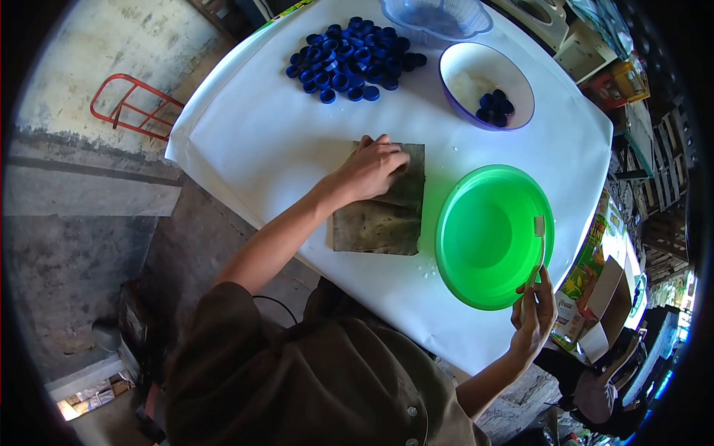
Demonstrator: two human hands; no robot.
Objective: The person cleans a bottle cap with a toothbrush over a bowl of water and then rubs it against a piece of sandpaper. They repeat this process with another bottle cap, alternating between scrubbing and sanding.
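My left hand (377, 168) is over the far part of a dark, worn rectangular board (379, 227) on the white-covered table. Its fingers are curled down, and whatever they may hold is hidden. In my right hand (535, 308) is a toothbrush (541, 236), gripped by its handle with the pale bristle head pointing away from me. The brush head is over the right side of a green basin (461, 275). Beyond the board lies a heap of blue bottle caps (346, 59).
A white bowl with a purple outside (454, 67) holds several blue caps and something whitish. Behind it stands a clear bluish plastic basket (439, 18). Water drops dot the white table cover (253, 134). An open cardboard box (606, 301) is beyond the right edge; a red metal frame (137, 108) stands left.
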